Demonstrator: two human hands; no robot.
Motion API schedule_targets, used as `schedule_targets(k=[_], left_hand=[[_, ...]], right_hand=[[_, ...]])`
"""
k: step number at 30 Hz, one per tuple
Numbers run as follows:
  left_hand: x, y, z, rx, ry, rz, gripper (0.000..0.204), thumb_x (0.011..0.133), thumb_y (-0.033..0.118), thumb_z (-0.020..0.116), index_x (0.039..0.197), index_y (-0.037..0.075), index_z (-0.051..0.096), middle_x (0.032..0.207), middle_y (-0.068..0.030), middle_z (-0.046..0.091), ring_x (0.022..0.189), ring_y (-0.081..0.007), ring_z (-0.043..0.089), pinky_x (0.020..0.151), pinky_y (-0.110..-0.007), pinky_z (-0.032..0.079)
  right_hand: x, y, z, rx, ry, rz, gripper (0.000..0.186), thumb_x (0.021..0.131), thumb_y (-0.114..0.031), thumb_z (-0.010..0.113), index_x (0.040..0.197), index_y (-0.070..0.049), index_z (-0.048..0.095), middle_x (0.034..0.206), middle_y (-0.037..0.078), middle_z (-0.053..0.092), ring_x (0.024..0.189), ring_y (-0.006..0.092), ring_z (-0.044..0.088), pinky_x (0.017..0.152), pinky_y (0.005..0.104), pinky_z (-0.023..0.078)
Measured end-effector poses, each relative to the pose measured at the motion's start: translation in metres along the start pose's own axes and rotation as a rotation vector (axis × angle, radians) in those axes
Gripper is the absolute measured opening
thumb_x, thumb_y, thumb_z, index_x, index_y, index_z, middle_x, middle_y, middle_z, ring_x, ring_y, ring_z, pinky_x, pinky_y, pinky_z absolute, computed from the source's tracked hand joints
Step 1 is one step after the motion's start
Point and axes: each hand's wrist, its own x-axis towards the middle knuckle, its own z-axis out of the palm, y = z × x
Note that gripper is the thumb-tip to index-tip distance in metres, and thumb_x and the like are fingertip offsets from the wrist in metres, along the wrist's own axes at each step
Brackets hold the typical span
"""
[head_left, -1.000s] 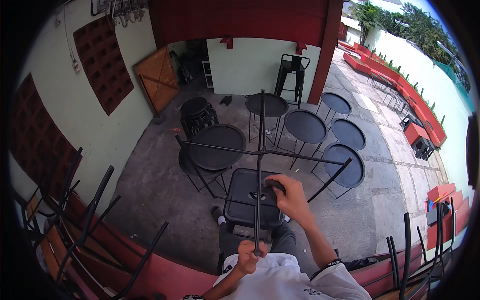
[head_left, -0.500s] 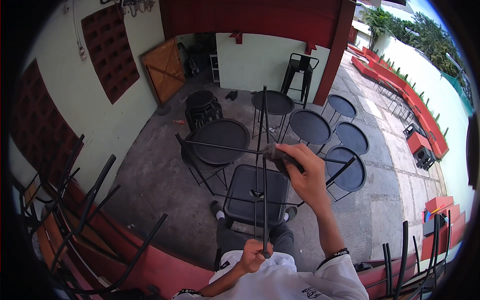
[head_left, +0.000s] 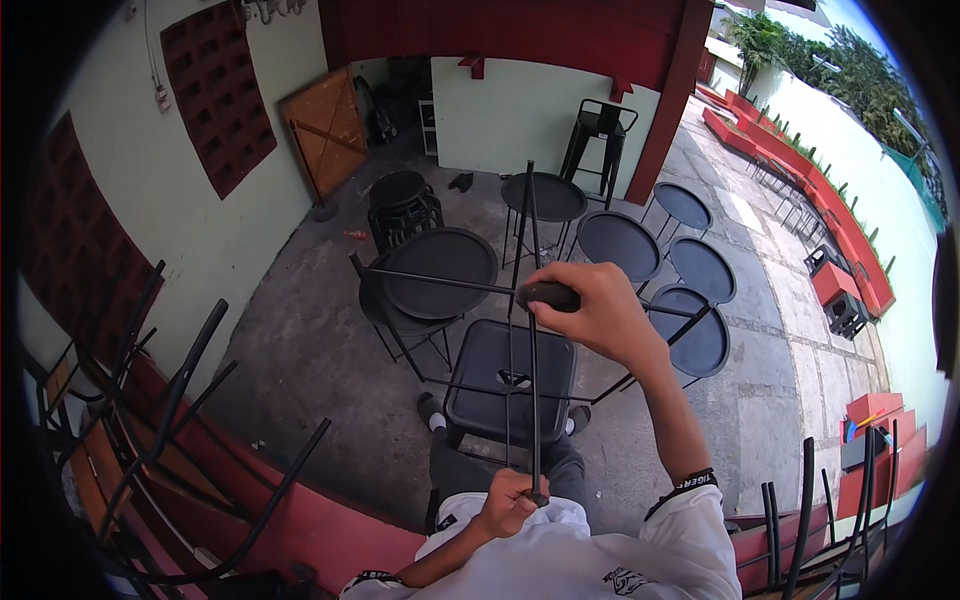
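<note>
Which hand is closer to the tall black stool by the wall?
Right. The right hand grips the frame's crossbar, reaching out toward the tall black stool; the left hand holds the frame's leg close at the chest.

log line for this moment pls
left hand: grips leg end | right hand: grips crossbar | chair: upturned, held

Right hand hides the frame's crossing (dark grip partly covered).

White short-sleeved shirt with small dark print, bare forearms, bare fingers. Back from the right hand fingers, a black wristband with pale lettering; behind the left hand, another dark band. Dark trousers below.
</note>
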Motion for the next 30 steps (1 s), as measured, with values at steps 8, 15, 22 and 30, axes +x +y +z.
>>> schedule_targets(k=[8,15,22,30], left_hand=[[0.004,0.011,-0.007,0.014,0.062,-0.01,0.063,0.094,0.058,0.044,0.068,0.0,0.049,0.058,-0.0054,0.044,0.049,-0.0184,0.045,0.048,-0.03,0.034],[0.006,0.012,-0.015,0.057,0.075,-0.035,0.067,0.093,0.062,0.041,0.065,0.002,0.048,0.058,-0.0044,0.045,0.049,-0.0177,0.046,0.049,-0.03,0.034],[0.012,0.007,-0.014,0.055,0.049,-0.008,0.068,0.093,0.063,0.042,0.065,0.002,0.049,0.056,-0.0041,0.045,0.047,-0.0169,0.046,0.047,-0.029,0.034],[0.021,-0.001,-0.01,0.023,0.025,0.004,0.065,0.093,0.061,0.043,0.065,0.002,0.048,0.053,-0.0035,0.045,0.044,-0.0171,0.045,0.044,-0.03,0.032]], right_hand=[[0.016,0.026,-0.018,-0.008,-0.134,-0.064,0.024,0.068,-0.015,0.068,0.089,-0.004,0.067,0.073,0.011,0.065,0.064,0.0223,0.063,0.063,0.0285,0.049],[0.013,0.035,-0.016,0.163,-0.091,-0.047,0.024,0.067,-0.014,0.067,0.087,-0.002,0.067,0.073,0.008,0.065,0.062,0.0166,0.06,0.063,0.0252,0.048],[0.009,0.043,-0.032,0.118,-0.112,0.196,0.022,0.067,-0.015,0.067,0.081,0.002,0.066,0.07,0.006,0.064,0.063,0.011,0.059,0.062,0.0242,0.047],[0.002,0.04,-0.017,0.101,0.04,-0.107,0.021,0.076,-0.007,0.071,0.096,-0.003,0.071,0.074,0.006,0.061,0.064,0.0136,0.057,0.057,0.0268,0.042]])
